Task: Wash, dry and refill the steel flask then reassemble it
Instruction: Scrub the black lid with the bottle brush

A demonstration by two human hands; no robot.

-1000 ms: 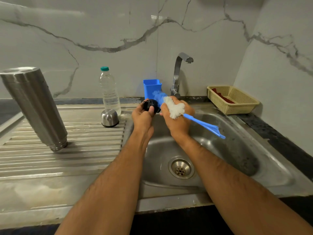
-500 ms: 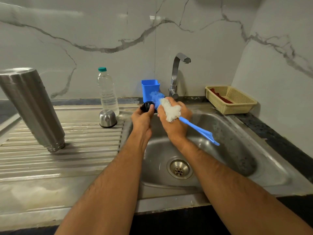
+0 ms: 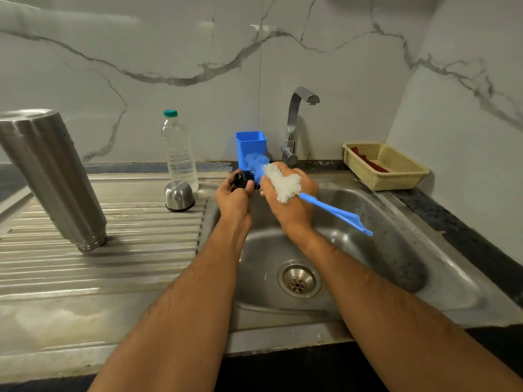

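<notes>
A home kitchen, as I see it through the head camera: a stainless-steel sink with a ribbed draining board set into a dark worktop, a chrome tap behind the basin, and marble-veined wall tiles (grey streaks on white) all round. A plastic water bottle and a woven basket stand by the wall.

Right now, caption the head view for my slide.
Left hand holds black flask stopper; right hand scrubs it with blue bottle brush over sink.
</notes>
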